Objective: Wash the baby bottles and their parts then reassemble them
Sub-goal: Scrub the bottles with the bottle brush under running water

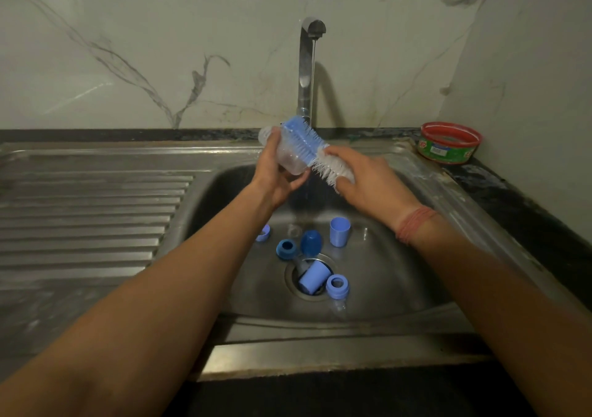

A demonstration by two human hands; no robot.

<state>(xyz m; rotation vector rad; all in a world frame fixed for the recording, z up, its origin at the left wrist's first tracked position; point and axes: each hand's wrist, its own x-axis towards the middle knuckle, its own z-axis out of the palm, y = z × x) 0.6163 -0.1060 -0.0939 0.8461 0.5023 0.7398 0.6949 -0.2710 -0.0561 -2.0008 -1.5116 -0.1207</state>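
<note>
Over the sink, my left hand [278, 173] grips a clear baby bottle [286, 155] lying tilted, its base toward me. My right hand [368, 181] holds a blue scrubbing brush with white bristles [312, 150] pressed against the bottle's side. Water runs from the tap [307, 64] in a thin stream just behind the brush. In the sink basin [400, 275] lie several blue parts: an upright light-blue cap [339, 231], a dark-blue dome cap [311, 243], a dark-blue ring [287, 249], a light-blue cap on the drain [313, 277], a light-blue ring [337, 285], another ring [263, 233] and a clear teat [339, 307].
A ribbed steel draining board [89, 218] spreads to the left of the basin. A red-rimmed round tub [448, 142] stands on the dark counter at the back right. A marble wall rises behind the tap and along the right side.
</note>
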